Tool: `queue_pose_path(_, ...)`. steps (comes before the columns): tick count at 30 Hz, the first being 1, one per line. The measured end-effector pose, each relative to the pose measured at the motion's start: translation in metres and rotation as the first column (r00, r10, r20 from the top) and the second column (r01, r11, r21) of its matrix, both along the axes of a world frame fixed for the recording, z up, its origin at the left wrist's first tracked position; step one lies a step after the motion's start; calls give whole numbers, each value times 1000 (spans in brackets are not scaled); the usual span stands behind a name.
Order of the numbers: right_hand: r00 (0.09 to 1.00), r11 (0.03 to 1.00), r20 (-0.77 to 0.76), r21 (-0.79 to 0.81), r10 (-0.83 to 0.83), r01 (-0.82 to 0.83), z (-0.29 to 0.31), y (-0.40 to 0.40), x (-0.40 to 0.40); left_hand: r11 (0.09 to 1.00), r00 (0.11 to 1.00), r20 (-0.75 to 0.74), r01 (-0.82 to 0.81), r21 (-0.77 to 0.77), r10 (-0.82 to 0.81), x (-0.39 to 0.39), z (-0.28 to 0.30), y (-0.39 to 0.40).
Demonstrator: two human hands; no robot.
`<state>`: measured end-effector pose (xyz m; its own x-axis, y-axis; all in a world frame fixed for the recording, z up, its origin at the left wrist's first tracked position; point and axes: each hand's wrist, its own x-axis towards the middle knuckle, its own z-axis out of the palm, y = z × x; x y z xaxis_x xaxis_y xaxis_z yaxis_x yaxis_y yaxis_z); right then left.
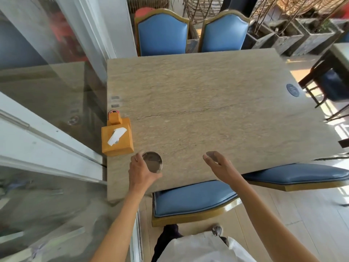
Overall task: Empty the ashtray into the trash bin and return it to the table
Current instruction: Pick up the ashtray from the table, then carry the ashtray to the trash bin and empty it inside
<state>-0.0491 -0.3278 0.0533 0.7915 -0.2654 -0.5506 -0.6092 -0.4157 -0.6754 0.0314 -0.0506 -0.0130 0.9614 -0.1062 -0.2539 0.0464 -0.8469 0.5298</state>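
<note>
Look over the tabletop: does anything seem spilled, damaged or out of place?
No spill shows. A dark crack-like line crosses the table. The ashtray sits upright beside the left hand, near the tissue box.

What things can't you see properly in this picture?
- Trash bin: nowhere in the head view, so its place is unknown.
- Ashtray: the left hand covers its near-left rim; blur hides whether ash is inside.
- Whether the ashtray rests on the table or is slightly lifted: unclear.
- Right hand: fingers blurred.
- Red item behind the tissue box: mostly hidden by the box.
</note>
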Motion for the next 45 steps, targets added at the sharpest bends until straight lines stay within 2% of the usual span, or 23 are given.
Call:
queue_pose_path(4,998,992,55,124,-41,34,6,-13,-7,994,994,93,58,-90,-49,-16,32,-29)
queue_pose_path(9,984,964,148,259,-98,57,22,-40,-31,968,976,136,190,-165,-169,-44,66,-79)
queue_pose_path(18,914,846,169,469,-368,254,42,-139,-132,885,927,164,371,-282,-337,-121,108,-227)
queue_pose_path(26,789,620,82,669,-609,410,53,-235,-232,768,827,216,562,-306,-519,-196,125,-362)
queue_pose_path(31,653,380,-41,785,-756,489,47,-271,-279,672,732,181,677,-301,-656,-233,131,-422)
queue_pose_path(36,549,201,-94,869,-831,453,46,-302,-305,591,649,158,750,-296,-744,-248,133,-475)
queue_pose_path(41,479,95,-136,899,-867,427,43,-346,-314,520,579,144,797,-307,-802,-250,133,-535)
queue_pose_path(45,419,52,-152,898,-895,437,42,-397,-309,458,519,157,835,-306,-840,-243,127,-596)
